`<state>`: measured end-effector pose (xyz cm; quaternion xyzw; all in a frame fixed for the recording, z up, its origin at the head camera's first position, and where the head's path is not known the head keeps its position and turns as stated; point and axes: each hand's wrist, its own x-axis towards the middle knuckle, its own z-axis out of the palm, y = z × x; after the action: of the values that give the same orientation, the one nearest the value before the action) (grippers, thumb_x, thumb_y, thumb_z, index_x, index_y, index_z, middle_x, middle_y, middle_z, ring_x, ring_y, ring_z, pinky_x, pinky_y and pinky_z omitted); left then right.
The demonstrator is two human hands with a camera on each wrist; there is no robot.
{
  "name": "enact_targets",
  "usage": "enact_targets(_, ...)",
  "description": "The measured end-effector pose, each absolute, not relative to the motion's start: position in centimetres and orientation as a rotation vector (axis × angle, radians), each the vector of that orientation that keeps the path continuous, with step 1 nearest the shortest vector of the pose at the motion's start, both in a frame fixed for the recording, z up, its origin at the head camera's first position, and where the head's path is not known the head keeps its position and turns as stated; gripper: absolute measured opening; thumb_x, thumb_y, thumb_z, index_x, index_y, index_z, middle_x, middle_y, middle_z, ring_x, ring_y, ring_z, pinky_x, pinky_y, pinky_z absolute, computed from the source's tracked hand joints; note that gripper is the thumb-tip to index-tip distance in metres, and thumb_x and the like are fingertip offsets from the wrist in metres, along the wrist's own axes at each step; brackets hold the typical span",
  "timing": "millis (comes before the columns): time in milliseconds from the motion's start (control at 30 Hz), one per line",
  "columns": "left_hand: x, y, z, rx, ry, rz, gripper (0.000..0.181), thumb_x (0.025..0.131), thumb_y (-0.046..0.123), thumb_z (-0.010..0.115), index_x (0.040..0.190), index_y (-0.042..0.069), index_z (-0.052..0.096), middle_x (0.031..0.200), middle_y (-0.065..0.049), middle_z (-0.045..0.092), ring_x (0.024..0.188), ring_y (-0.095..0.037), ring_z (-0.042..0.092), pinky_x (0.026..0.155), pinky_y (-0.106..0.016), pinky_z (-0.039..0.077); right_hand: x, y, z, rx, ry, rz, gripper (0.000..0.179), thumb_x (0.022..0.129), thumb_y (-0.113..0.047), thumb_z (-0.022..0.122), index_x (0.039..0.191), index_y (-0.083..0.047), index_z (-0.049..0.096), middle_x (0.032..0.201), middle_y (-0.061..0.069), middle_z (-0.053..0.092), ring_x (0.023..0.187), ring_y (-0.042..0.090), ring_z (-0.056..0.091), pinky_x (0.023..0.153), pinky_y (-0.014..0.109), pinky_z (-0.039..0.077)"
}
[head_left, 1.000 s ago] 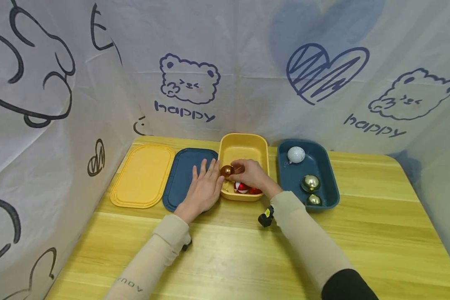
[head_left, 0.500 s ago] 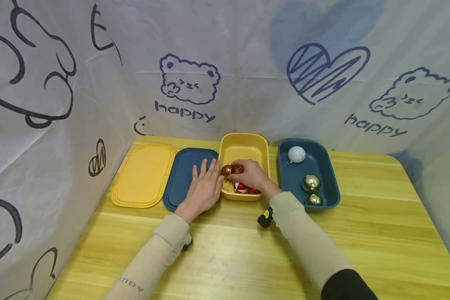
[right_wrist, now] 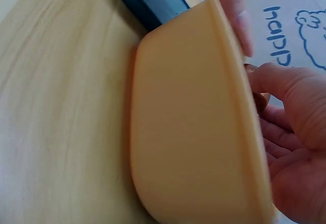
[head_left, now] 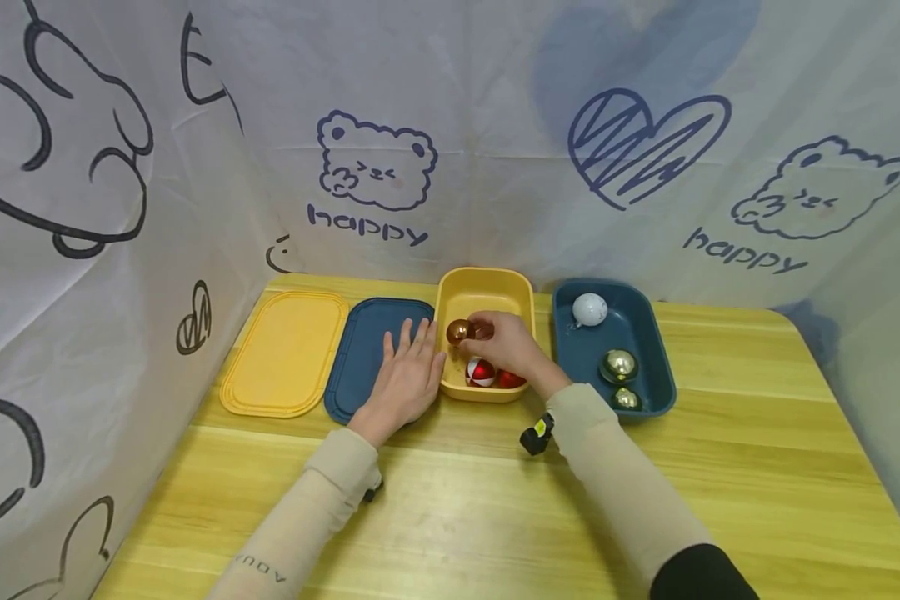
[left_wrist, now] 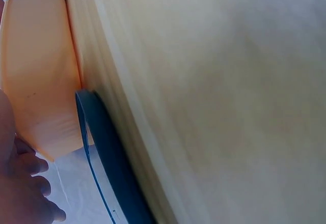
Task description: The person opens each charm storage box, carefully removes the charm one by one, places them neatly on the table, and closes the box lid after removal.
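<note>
In the head view my right hand (head_left: 504, 342) pinches a shiny copper-brown Christmas ball (head_left: 461, 332) inside the yellow box (head_left: 487, 276). Below it, near the box's front wall, lie a red-and-white ball (head_left: 480, 372) and a red ball (head_left: 510, 379), the latter partly hidden by my wrist. My left hand (head_left: 407, 375) lies with straight, spread fingers at the box's left rim, over the dark blue lid (head_left: 371, 350). The right wrist view shows my right thumb and fingers (right_wrist: 285, 84) at the copper ball, mostly hidden behind the box wall (right_wrist: 188, 107).
A dark blue box (head_left: 588, 367) on the right holds a white ball (head_left: 590, 310) and two gold balls (head_left: 618, 366). At the left lies a yellow lid (head_left: 288, 354) on the wooden table (head_left: 457, 517). A printed cloth (head_left: 495, 208) hangs behind the table's back edge.
My right hand has shifted slightly up and right with the copper ball, exposing more of the red-and-white ball. The left hand has stayed at the rim.
</note>
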<state>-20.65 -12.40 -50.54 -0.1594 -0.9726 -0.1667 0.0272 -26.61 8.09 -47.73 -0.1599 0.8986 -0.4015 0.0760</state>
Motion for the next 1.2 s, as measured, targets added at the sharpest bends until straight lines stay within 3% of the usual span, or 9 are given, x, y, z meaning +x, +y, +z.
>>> enact_targets(533, -20.8, -12.4, -50.9, -0.506, -3.003, -0.529, 0.063, 0.117, 0.039, 0.027, 0.169, 0.004, 0.020, 0.174, -0.019, 0.025, 0.164, -0.041, 0.013, 0.130, -0.066, 0.008, -23.0, 10.1, -45.0, -0.622, 2.660, -1.331, 0.053, 0.094, -0.023, 0.080, 0.139, 0.000, 0.066, 0.132, 0.018, 0.070, 0.115, 0.033, 0.071, 0.102, 0.049, 0.058)
enact_targets(900, -20.9, -12.6, -50.9, -0.526, -3.002, -0.520, 0.063, 0.117, 0.039, 0.027, 0.169, 0.005, 0.019, 0.174, -0.019, 0.024, 0.164, -0.042, 0.013, 0.130, -0.067, 0.008, -18.9, 11.1, -45.0, -0.827, 2.622, -1.375, 0.043, 0.091, -0.018, 0.085, 0.129, -0.003, 0.071, 0.117, 0.012, 0.075, 0.104, 0.027, 0.075, 0.093, 0.051, 0.061)
enact_targets(1200, -21.0, -12.5, -50.9, -0.534, -2.992, -0.484, 0.063, 0.117, 0.040, 0.029, 0.168, 0.004, 0.022, 0.173, -0.020, 0.027, 0.163, -0.043, 0.016, 0.129, -0.068, 0.011, -15.2, 11.6, -46.8, -0.976, 2.635, -1.274, 0.043, 0.088, -0.020, 0.087, 0.128, -0.009, 0.073, 0.116, 0.006, 0.076, 0.102, 0.022, 0.075, 0.090, 0.040, 0.062)
